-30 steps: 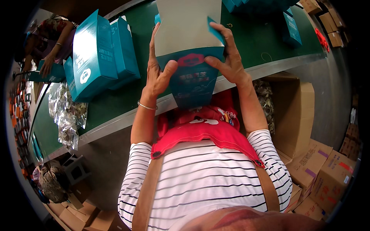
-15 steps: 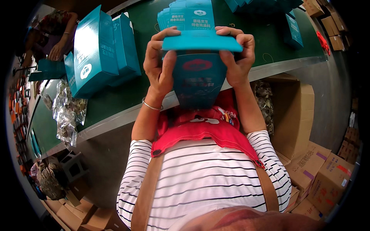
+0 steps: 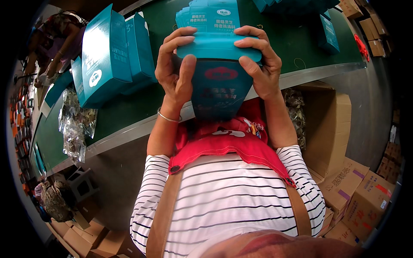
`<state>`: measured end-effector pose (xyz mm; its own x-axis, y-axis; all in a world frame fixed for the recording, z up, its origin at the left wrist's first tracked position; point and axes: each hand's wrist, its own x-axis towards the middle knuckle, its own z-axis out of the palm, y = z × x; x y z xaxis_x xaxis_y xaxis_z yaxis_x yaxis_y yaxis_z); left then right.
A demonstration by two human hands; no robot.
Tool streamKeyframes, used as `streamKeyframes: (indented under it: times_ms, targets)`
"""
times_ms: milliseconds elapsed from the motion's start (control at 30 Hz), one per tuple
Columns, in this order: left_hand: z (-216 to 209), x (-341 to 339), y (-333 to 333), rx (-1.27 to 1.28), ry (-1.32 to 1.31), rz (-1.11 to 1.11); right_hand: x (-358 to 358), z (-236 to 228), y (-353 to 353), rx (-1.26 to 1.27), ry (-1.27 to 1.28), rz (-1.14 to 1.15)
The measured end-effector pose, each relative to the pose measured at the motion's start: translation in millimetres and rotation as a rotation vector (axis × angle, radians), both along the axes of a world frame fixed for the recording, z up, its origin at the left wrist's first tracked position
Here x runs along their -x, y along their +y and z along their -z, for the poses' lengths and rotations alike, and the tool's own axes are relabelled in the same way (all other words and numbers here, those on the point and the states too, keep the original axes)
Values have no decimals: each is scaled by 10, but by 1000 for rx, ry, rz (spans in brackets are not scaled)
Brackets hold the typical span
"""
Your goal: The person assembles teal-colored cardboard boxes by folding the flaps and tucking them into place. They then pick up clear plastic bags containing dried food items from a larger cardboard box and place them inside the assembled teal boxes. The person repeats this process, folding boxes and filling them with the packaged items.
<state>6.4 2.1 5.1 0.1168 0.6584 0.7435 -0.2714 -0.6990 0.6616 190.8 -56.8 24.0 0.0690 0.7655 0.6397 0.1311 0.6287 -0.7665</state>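
A teal carton (image 3: 221, 88) stands upright at the table's near edge, its printed face toward me. Its top flap lies folded down over the mouth. My left hand (image 3: 177, 60) grips the left end of the flap, fingers on top and thumb at the front. At the right end, my right hand (image 3: 262, 60) pinches the flap and the box edge the same way. Just beyond, a fanned stack of flat teal cartons (image 3: 211, 15) lies on the table.
Larger teal boxes (image 3: 105, 60) stand at the left, near clear bags of dried goods (image 3: 75, 122). Another person's arm (image 3: 64, 47) works at the far left. An open cardboard box (image 3: 329, 124) sits at my right below the green table (image 3: 284, 56). A small teal box (image 3: 329, 34) stands far right.
The flap has turned down further over the carton's mouth. My right fingers have slid inward along it, and the thumb has lifted slightly. The other person's arm has shifted at the left.
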Motion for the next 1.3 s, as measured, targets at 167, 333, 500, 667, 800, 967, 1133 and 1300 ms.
streamKeyframes:
  times_ms: [167,333,500,667,800,967,1133,1300]
  targets:
    - [32,23,16,35,-4,14,-22,16,18,-19,-29,-1]
    - [28,17,61,-4,-29,26,-5,19,12,-30,-8,-2]
    - [50,12,76,-19,-58,33,5,36,26,-58,-1,10]
    - [18,25,75,-50,-33,22,16,40,22,-78,66,22]
    - [55,23,81,-84,-24,-6,10,71,32,-114,59,32]
    - [83,27,77,-55,-41,-33,14,82,46,-188,-60,80]
    - [84,28,99,-13,-66,-31,43,127,78,-255,-30,91]
    - [66,6,77,2,-81,-30,94,127,45,-266,-37,148]
